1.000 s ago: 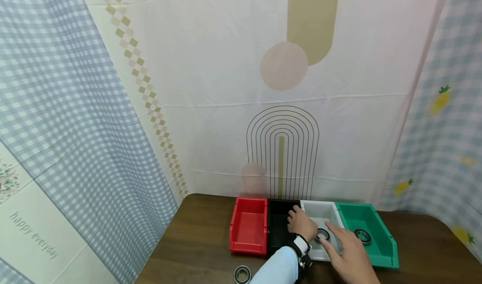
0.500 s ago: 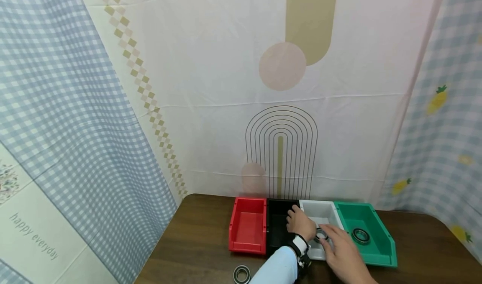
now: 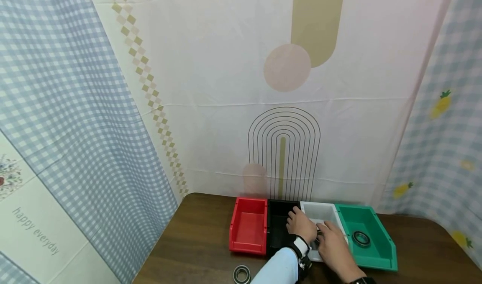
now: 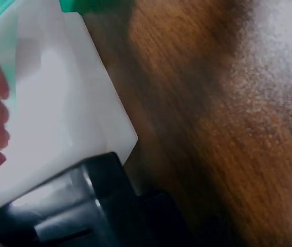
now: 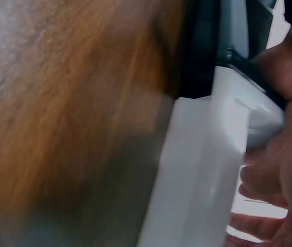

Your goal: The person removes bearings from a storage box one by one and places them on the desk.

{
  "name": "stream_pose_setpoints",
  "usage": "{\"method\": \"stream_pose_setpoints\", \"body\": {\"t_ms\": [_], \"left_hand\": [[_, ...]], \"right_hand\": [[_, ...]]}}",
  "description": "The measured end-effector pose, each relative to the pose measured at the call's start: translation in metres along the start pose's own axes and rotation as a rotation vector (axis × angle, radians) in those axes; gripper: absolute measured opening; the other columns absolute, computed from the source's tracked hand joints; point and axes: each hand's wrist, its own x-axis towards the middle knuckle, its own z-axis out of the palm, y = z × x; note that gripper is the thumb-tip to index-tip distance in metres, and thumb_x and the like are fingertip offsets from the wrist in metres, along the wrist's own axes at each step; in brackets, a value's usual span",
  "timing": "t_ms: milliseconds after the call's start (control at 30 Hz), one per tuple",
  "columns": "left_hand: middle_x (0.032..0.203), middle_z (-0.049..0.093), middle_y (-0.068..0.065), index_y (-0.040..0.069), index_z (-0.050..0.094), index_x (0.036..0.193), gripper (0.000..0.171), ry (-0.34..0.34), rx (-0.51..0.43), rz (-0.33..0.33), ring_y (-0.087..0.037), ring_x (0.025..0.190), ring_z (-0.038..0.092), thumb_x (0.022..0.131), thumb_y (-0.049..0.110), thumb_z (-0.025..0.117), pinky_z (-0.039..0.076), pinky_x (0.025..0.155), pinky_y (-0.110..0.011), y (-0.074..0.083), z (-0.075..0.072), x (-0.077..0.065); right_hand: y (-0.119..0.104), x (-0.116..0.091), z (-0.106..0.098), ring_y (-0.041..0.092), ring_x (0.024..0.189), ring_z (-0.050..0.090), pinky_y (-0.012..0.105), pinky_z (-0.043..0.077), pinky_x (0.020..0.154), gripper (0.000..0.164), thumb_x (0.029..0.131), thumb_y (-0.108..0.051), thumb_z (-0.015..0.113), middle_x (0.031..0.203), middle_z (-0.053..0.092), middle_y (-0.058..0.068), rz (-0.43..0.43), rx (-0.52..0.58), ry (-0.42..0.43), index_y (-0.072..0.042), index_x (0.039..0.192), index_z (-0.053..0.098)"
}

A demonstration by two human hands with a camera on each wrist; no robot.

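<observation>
The white cloth [image 3: 211, 66] and the blue checked cloth [image 3: 75, 108] hung around the wooden table [image 3: 203, 234], probably to screen off the surroundings. Along its far part the red bin [image 3: 251, 229], black bin [image 3: 278, 219], white bin [image 3: 320, 209] and green bin [image 3: 355, 217] stood side by side in one row, their fronts toward the person, an arrangement that seemed meant for easy reach and separate contents.

The right hand [image 3: 335, 248] came in over the white bin from the near right. The left hand [image 3: 301, 226] lay across the wall shared by the black and white bins, its fingers over the black one; perhaps it steadied the wall, but whether they gripped anything could not be told.

The green-bin bearing [image 3: 361, 239] lay flat, apart from both hands. The loose bearing [image 3: 242, 274] lay on the table, well apart from the right hand and left of the left sleeve [image 3: 276, 269]. The white-bin bearing [image 3: 319, 233], mostly hidden, sat between thumb and fingers of the right hand, which appeared to pinch it, just beside the left hand's wrist side.
</observation>
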Motion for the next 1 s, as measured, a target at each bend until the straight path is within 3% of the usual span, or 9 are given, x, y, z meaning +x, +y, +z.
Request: {"method": "stream_pose_setpoints", "body": {"t_ms": [133,300,467,533,767,1000], "left_hand": [[0.119,0.064,-0.027,-0.006,0.055,0.133,0.055,0.024,0.015,0.019,-0.048,0.107,0.066,0.088,0.015,0.080,0.053,0.096,-0.062,-0.005,0.005,0.001],[0.119,0.064,-0.026,-0.004,0.055,0.132,0.056,0.018,0.019,0.019,-0.047,0.106,0.066,0.088,0.019,0.080,0.053,0.095,-0.061,-0.004,0.002,0.002],[0.120,0.064,-0.026,-0.004,0.056,0.133,0.059,0.012,0.018,0.016,-0.046,0.106,0.066,0.086,0.021,0.082,0.053,0.096,-0.061,-0.003,0.002,0.004],[0.119,0.064,-0.026,-0.004,0.056,0.132,0.058,0.021,0.017,0.024,-0.046,0.105,0.066,0.085,0.020,0.081,0.053,0.095,-0.062,-0.004,0.004,0.004],[0.122,0.064,-0.029,-0.006,0.055,0.134,0.057,0.029,0.003,0.021,-0.049,0.107,0.065,0.088,0.017,0.078,0.052,0.096,-0.064,-0.005,0.005,0.003],[0.122,0.064,-0.028,-0.005,0.056,0.133,0.055,0.029,0.013,0.022,-0.048,0.107,0.066,0.089,0.019,0.078,0.052,0.097,-0.063,-0.005,0.003,0.003]], "right_hand": [[0.005,0.008,0.012,0.062,0.131,0.055,0.070,0.044,0.112,0.038,0.091,0.001,0.066,0.132,0.066,0.038,-0.016,-0.030,-0.031,0.010,0.128,0.071],[0.011,0.018,0.022,0.049,0.111,0.069,0.062,0.052,0.102,0.033,0.087,-0.005,0.072,0.111,0.078,0.024,-0.081,-0.029,-0.007,0.005,0.119,0.075],[0.012,0.026,0.021,0.033,0.080,0.071,0.051,0.058,0.077,0.005,0.088,-0.008,0.072,0.086,0.077,0.011,-0.048,-0.023,-0.034,-0.005,0.089,0.076],[0.011,0.026,0.018,0.030,0.073,0.070,0.049,0.057,0.069,0.008,0.085,-0.006,0.073,0.079,0.074,0.009,-0.013,-0.013,-0.031,-0.009,0.077,0.071],[0.011,0.026,0.022,0.030,0.070,0.071,0.049,0.057,0.068,0.025,0.083,-0.001,0.071,0.072,0.071,0.006,0.008,-0.025,0.021,-0.013,0.065,0.060],[0.010,0.026,0.025,0.030,0.070,0.070,0.050,0.058,0.069,0.025,0.085,-0.003,0.070,0.072,0.070,0.006,0.009,-0.033,0.029,-0.013,0.065,0.060]]}}
